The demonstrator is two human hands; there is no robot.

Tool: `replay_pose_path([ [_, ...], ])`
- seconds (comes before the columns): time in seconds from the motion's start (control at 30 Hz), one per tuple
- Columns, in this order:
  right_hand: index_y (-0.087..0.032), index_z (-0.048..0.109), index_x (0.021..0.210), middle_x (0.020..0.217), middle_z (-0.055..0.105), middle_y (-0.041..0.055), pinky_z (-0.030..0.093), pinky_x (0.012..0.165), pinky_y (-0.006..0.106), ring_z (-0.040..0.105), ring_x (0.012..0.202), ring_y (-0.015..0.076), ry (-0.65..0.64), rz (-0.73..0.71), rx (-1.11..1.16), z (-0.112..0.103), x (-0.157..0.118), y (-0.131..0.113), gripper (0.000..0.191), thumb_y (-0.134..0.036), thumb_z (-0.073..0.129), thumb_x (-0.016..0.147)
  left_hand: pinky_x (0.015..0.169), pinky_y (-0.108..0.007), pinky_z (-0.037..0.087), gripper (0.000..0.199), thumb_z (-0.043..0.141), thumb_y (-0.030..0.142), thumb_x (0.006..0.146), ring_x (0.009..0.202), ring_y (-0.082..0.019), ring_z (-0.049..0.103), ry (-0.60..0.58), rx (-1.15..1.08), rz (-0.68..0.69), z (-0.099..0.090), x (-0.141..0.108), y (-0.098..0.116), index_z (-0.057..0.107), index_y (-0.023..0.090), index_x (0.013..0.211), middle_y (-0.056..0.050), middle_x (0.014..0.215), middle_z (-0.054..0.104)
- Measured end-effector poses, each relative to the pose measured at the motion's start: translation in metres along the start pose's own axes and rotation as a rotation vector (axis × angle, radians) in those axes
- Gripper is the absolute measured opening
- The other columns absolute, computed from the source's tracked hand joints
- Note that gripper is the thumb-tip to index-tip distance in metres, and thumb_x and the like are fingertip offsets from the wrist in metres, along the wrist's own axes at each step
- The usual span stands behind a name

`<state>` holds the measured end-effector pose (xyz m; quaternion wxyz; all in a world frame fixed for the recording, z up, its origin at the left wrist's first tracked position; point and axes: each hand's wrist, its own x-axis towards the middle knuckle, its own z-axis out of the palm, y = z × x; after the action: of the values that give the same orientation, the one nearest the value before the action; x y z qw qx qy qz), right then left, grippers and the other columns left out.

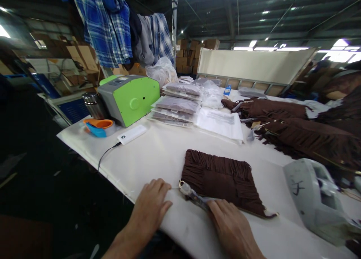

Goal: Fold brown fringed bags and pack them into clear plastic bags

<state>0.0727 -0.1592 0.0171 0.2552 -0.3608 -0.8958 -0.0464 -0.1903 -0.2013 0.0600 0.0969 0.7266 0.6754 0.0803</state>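
At the near edge of the table, a brown fringed bag lies flat, its strap along the lower left side. The left hand has its thumb apart from its bent fingers, just left of the ring; whether it pinches the thin strand there I cannot tell. The right hand lies over the strap's right end at the bag's lower edge, its fingers curled, but whether they grip or only press is hidden. A hard pull on the ring could drag the bag askew, and a sideways push could fold its fringe under. With the hands this close to the edge, the strap might slip over it if let go. Counted: two hands, one bag, one visible strap, one ring at its left end, one green machine, one flask, one power bank, one white machine and at least two brown pieces at right; the packets overlap too much to count.
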Motion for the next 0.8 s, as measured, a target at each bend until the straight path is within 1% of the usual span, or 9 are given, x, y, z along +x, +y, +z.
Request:
replay_pose_path([
  [0.07, -0.021, 0.058, 0.1, 0.077, 0.061, 0.003, 0.033, 0.067, 0.033, 0.054, 0.068, 0.0206, 0.012, -0.009, -0.016, -0.006, 0.004, 0.006, 0.023, -0.011, 0.037, 0.095, 0.086, -0.041, 0.04, 0.021, 0.058, 0.022, 0.086, 0.101, -0.027, 0.053, -0.005, 0.05, -0.1, -0.006, 0.003, -0.02, 0.059, 0.022, 0.106, -0.007, 0.107, 0.061],
  [0.17, -0.021, 0.06, 0.098, 0.083, 0.062, 0.004, 0.033, 0.07, 0.034, 0.053, 0.074, 0.021, -0.026, 0.033, 0.017, -0.016, 0.012, 0.014, 0.02, -0.014, 0.041, 0.096, 0.082, -0.037, 0.04, 0.004, 0.054, 0.023, 0.086, 0.094, -0.025, 0.054, -0.089, 0.014, -0.093, -0.007, 0.009, -0.032, 0.058, 0.021, 0.084, -0.005, 0.094, 0.062],
  [0.3, -0.022, 0.062, 0.095, 0.103, 0.065, 0.0057, 0.036, 0.075, 0.034, 0.055, 0.088, 0.0223, -0.002, 0.086, 0.126, -0.018, 0.013, 0.015, 0.017, -0.024, 0.046, 0.098, 0.077, -0.034, 0.038, 0.011, 0.049, 0.022, 0.085, 0.086, -0.022, 0.054, -0.095, -0.02, -0.065, -0.006, 0.016, -0.037, 0.051, 0.02, 0.075, -0.005, 0.086, 0.061],
  [0.37, -0.023, 0.063, 0.095, 0.1, 0.066, 0.0044, 0.036, 0.075, 0.033, 0.055, 0.088, 0.0211, 0.027, 0.093, 0.168, -0.014, 0.008, 0.014, 0.019, -0.027, 0.044, 0.1, 0.071, -0.032, 0.037, 0.011, 0.045, 0.025, 0.087, 0.076, -0.02, 0.055, -0.059, -0.069, -0.123, -0.009, 0.021, -0.043, 0.048, 0.021, 0.076, -0.003, 0.079, 0.059],
  [0.43, -0.022, 0.063, 0.094, 0.091, 0.067, 0.0029, 0.035, 0.072, 0.033, 0.055, 0.08, 0.0191, 0.06, 0.099, 0.179, -0.01, 0.002, 0.013, 0.024, -0.026, 0.041, 0.101, 0.064, -0.03, 0.035, 0.012, 0.045, 0.029, 0.087, 0.066, -0.018, 0.053, -0.059, -0.259, -0.169, -0.014, 0.029, -0.05, 0.046, 0.022, 0.078, 0.001, 0.069, 0.055],
  [0.53, -0.021, 0.064, 0.095, 0.091, 0.068, 0.0038, 0.036, 0.077, 0.035, 0.056, 0.082, 0.0193, 0.149, 0.088, 0.141, -0.006, -0.005, 0.013, 0.029, -0.023, 0.036, 0.102, 0.055, -0.025, 0.036, 0.02, 0.053, 0.041, 0.085, 0.056, -0.015, 0.051, -0.133, -0.85, -0.204, -0.023, 0.045, -0.053, 0.046, 0.022, 0.084, 0.006, 0.06, 0.051],
  [0.67, -0.02, 0.065, 0.101, 0.102, 0.069, 0.0055, 0.036, 0.09, 0.039, 0.057, 0.096, 0.0218, 0.231, 0.08, 0.107, -0.004, -0.01, 0.016, 0.027, -0.02, 0.038, 0.101, 0.056, -0.022, 0.044, 0.038, 0.07, 0.048, 0.076, 0.067, -0.014, 0.06, -0.165, -1.527, -0.271, -0.028, 0.069, -0.021, 0.053, 0.019, 0.095, 0.0, 0.072, 0.062],
  [0.73, -0.021, 0.066, 0.103, 0.103, 0.069, 0.0051, 0.036, 0.091, 0.038, 0.057, 0.097, 0.0211, 0.219, 0.086, 0.115, -0.003, -0.012, 0.018, 0.024, -0.019, 0.042, 0.1, 0.068, -0.025, 0.051, 0.044, 0.072, 0.045, 0.075, 0.085, -0.019, 0.065, -0.237, -1.607, -0.222, -0.025, 0.08, 0.006, 0.058, 0.016, 0.104, -0.008, 0.093, 0.068],
  [0.8, -0.021, 0.065, 0.107, 0.105, 0.068, 0.0045, 0.036, 0.093, 0.037, 0.058, 0.099, 0.0206, 0.184, 0.079, 0.117, -0.004, -0.014, 0.022, 0.022, -0.018, 0.045, 0.098, 0.076, -0.03, 0.053, 0.045, 0.068, 0.04, 0.076, 0.094, -0.022, 0.065, -0.312, -1.492, -0.141, -0.018, 0.091, 0.03, 0.06, 0.014, 0.112, -0.012, 0.106, 0.068],
])
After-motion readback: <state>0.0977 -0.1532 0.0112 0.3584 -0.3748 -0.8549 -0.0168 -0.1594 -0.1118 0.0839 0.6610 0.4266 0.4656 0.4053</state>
